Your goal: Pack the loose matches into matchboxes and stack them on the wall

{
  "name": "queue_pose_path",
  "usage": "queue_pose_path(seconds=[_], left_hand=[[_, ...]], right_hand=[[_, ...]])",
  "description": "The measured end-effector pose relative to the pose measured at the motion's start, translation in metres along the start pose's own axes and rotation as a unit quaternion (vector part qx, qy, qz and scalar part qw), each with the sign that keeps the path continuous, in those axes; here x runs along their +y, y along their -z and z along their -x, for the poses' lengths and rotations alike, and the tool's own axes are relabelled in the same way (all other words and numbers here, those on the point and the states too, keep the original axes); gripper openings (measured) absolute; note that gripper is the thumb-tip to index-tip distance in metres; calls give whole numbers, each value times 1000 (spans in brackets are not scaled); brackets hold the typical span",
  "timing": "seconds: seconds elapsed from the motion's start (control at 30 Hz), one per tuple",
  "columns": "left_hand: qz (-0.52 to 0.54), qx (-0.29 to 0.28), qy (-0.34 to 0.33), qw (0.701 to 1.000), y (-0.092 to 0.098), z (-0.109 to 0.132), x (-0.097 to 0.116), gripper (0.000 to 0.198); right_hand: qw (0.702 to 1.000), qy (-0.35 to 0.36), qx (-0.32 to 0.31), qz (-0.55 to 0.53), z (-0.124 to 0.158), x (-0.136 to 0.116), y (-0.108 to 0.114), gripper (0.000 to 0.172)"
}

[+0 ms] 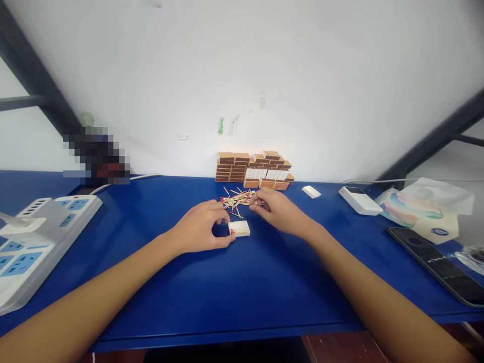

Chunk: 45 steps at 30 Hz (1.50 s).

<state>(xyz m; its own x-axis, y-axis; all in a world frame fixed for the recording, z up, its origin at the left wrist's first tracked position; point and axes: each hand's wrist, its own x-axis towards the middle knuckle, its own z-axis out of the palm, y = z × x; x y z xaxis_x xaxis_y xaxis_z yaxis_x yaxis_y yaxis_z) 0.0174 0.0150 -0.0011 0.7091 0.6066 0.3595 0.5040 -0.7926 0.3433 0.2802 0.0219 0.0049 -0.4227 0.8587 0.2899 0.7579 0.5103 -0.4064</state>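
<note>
A small white matchbox tray (pixel 244 225) lies on the blue table with a few red-tipped matches in it. My left hand (pixel 202 226) steadies its left end, thumb at the near corner and fingers at the far one. Just beyond is a loose heap of red-headed matches (pixel 235 200), pointing in many directions. My right hand (pixel 276 207) reaches over the right side of this heap, thumb and fingertips pinched together. What sits between those fingertips is too small to make out.
Stacked brown matchboxes (pixel 232 169) stand against the wall, with white trays among them. Another white tray (pixel 311 191) lies to the right, before a white device (pixel 360 200), a tissue pack (pixel 434 222) and a dark phone (pixel 434 262). A power strip (pixel 85 206) occupies the left.
</note>
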Motion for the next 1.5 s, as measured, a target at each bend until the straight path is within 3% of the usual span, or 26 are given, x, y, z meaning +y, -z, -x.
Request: queue_pose_path(seconds=[0.07,0.17,0.53,0.7,0.8,1.03,1.2,1.33,1.5], left_hand=[[0,-2,-1,1000,0,-1,0,25],[-1,0,1,1000,1,-1,0,26],[-10,-4,4,1000,3,0,-2,26],[-10,-3,6,1000,1,1,-4,26],[-11,-4,6,1000,1,1,-5,26],[-13,-7,7,1000,1,0,-4,26],[-12,-6,-1,1000,0,0,-4,25],[-11,-6,2,1000,1,0,-4,25],[17,4,26,1000,4,0,-1,27]], right_hand=[[999,-29,19,36,-7,19,-2,7],[998,-37,-10,53,-12,35,-4,7],[992,-72,-84,58,-9,33,5,15],[998,-23,-56,2,1,10,13,18],[996,13,-78,-30,6,-14,11,19],[988,44,-135,52,10,-38,-6,10],[991,51,-124,30,12,-37,-7,7],[993,60,-99,-18,9,-27,5,13],[995,-55,-30,77,5,11,27,12]])
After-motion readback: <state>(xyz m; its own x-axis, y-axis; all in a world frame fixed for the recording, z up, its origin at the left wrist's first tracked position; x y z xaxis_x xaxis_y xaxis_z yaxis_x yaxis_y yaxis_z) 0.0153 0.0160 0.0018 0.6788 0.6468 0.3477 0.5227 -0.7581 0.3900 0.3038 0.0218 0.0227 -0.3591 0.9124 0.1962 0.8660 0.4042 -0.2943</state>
